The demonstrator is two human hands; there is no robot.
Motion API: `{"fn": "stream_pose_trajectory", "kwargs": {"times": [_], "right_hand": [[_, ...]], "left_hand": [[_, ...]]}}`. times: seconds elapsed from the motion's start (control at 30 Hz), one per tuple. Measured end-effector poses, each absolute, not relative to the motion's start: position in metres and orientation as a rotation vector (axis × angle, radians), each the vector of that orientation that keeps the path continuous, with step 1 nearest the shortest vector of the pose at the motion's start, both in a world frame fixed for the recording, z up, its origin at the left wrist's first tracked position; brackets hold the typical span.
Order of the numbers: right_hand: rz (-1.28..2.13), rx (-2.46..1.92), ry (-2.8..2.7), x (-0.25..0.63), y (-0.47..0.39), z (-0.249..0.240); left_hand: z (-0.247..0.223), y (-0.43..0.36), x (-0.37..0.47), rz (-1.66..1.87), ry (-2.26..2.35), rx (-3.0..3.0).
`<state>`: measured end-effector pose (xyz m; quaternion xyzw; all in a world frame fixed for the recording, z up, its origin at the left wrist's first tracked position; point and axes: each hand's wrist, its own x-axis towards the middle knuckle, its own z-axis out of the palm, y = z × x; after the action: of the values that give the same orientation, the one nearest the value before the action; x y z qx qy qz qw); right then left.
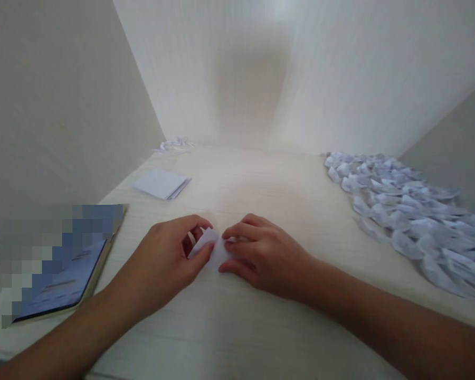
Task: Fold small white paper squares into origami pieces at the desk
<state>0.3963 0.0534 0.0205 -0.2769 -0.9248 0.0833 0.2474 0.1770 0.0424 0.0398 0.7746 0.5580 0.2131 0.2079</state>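
A small piece of white paper (218, 257) lies between my hands at the middle of the table, partly hidden by my fingers. My left hand (168, 253) is closed on its left part, with the thumb on the near side and the fingers behind; one corner of the paper stands up there. From the other side, my right hand (267, 256) has its thumb and curled fingers around the paper's right part. Both hands rest low, close to the tabletop, with fingertips a short gap apart.
A stack of white paper squares (160, 183) lies beyond my left hand. Behind it are small paper scraps (176, 143). Many folded white paper pieces (411, 216) spread along the right side. A tablet-like screen (69, 279), partly blurred out, lies at left. Walls enclose the table (269, 179).
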Motion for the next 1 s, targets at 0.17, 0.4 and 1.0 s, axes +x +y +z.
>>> {"fn": "stream_pose_trajectory", "kwargs": {"times": [0.17,0.4,1.0], "right_hand": [[0.255,-0.796,-2.514,0.395,0.051,0.023],[0.206,-0.764,-2.523,0.393,0.05,0.024],[0.176,-0.763,-2.531,0.392,0.048,0.022]], "left_hand": [[0.036,0.043,0.171,0.675,1.595,2.184],[0.038,0.04,0.169,0.733,1.461,2.417],[0.034,0.037,0.154,0.562,1.138,2.611]]}}
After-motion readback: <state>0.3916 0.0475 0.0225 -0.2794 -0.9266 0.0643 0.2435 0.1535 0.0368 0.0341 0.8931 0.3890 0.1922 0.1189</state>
